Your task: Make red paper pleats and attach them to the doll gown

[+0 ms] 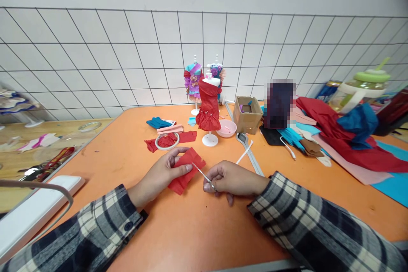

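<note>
My left hand point(174, 168) pinches a piece of red crepe paper point(185, 180) between thumb and fingers, above the orange table. In my right hand point(225, 178) is a pair of small scissors point(204, 175), fingers closed round the handles. The blades reach left and touch the red paper near its right part. Just beyond my hands a small white mannequin point(210, 139) stands upright, dressed in a ruffled red dress point(208, 104). Left of it, a clear tape roll point(166, 148) lies over red paper scraps point(188, 136).
Two more dressed mannequins point(194, 80) stand behind. A pink bowl point(227, 128), a cardboard box point(247, 114) and a phone-like dark screen point(280, 104) are at centre right. Coloured paper sheets point(344, 136) and a green-lidded jug point(360, 89) lie farther right. A white power strip point(41, 208) borders the left.
</note>
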Available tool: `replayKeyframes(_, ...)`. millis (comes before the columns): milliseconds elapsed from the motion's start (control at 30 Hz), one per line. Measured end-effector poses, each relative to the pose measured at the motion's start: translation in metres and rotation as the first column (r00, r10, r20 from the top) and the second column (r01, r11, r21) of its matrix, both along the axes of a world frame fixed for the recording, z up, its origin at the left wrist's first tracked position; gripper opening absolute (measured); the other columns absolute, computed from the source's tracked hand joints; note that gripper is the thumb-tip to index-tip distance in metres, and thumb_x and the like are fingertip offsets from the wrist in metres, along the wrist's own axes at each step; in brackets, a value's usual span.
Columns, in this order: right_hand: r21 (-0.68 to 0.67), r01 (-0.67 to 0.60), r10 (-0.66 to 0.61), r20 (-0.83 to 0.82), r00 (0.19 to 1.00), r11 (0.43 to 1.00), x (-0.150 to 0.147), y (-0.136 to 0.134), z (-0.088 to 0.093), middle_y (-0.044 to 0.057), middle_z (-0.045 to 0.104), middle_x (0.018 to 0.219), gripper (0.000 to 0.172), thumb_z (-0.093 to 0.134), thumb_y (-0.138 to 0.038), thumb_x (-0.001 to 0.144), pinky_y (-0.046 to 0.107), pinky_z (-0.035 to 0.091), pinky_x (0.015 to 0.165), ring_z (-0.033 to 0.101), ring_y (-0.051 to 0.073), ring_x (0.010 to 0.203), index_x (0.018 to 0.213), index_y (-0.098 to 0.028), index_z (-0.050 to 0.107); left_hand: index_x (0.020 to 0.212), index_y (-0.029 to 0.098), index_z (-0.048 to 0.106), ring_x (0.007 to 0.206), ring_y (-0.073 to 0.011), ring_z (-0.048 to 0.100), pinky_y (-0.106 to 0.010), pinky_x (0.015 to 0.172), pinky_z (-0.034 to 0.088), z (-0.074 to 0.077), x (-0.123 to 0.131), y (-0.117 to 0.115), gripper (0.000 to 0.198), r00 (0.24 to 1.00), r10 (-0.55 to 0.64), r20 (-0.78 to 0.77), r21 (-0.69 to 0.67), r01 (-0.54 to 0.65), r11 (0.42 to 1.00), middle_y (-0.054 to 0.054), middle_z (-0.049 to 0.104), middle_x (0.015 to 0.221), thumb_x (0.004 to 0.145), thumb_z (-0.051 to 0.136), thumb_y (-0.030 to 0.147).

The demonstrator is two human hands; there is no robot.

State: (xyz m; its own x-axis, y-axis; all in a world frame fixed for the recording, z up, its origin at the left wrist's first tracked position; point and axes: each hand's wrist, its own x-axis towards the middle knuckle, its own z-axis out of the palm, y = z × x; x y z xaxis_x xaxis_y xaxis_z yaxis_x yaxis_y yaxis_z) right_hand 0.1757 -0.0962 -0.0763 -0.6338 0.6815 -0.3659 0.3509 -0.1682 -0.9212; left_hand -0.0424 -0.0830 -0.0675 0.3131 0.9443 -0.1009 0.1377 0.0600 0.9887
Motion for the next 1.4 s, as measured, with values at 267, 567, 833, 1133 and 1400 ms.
replayKeyframes(267,-0.032,-0.040,0.040,-0.018,0.999,0.999,-0.001,-0.003,0.009,-0.003,0.055,0.070,0.033,0.062,-0.047,0.081,0.010,0.039,0.036,0.038,0.002,0.046,0.085,-0.015,0.060,0.119,0.019,0.049,0.083,-0.0206,0.068,-0.030,0.070,0.053,-0.006,0.001,0.002,0.061,0.999,-0.043,0.017,-0.025,0.043,0.999,-0.007,0.069,0.103,0.069,0.079,0.034)
replayKeyframes(567,0.027,-0.017,0.017,0.009,1.000,0.999,-0.001,0.000,-0.001,-0.004,0.052,0.063,0.035,0.064,-0.049,0.079,0.014,0.042,0.035,0.046,0.005,0.047,0.079,-0.015,0.059,0.121,0.019,0.050,0.073,-0.0191,0.067,-0.028,0.062,0.050,0.001,0.002,-0.002,0.059,0.998,0.014,-0.063,0.042,-0.011,0.999,-0.004,0.071,0.086,0.072,0.076,0.038)
replayKeyframes(833,-0.066,-0.075,0.072,-0.055,0.996,0.995,-0.002,-0.002,0.006,-0.003,0.055,0.074,0.034,0.062,-0.049,0.081,0.012,0.044,0.039,0.035,0.002,0.047,0.088,-0.016,0.058,0.120,0.018,0.050,0.060,-0.0157,0.060,-0.026,0.056,0.044,0.001,0.003,-0.002,0.057,0.991,0.045,-0.128,0.100,-0.032,0.995,0.003,0.065,0.068,0.072,0.075,0.038)
replayKeyframes(1133,-0.013,-0.061,0.061,-0.040,0.997,0.998,-0.002,-0.002,0.006,-0.003,0.054,0.071,0.034,0.059,-0.049,0.083,0.014,0.041,0.035,0.038,0.003,0.044,0.085,-0.016,0.057,0.122,0.018,0.045,0.066,-0.0162,0.061,-0.028,0.061,0.048,0.002,0.006,-0.005,0.057,0.993,-0.017,-0.120,0.092,0.029,0.995,0.000,0.066,0.075,0.076,0.072,0.037)
replayKeyframes(1400,0.014,-0.063,0.064,-0.059,0.996,0.998,-0.001,-0.002,0.006,-0.003,0.050,0.066,0.031,0.062,-0.046,0.081,0.013,0.043,0.036,0.045,0.006,0.051,0.082,-0.015,0.058,0.122,0.018,0.046,0.058,-0.0129,0.057,-0.024,0.055,0.044,0.005,0.007,-0.007,0.057,0.997,-0.009,-0.078,0.075,0.015,0.997,0.004,0.062,0.066,0.075,0.073,0.034)
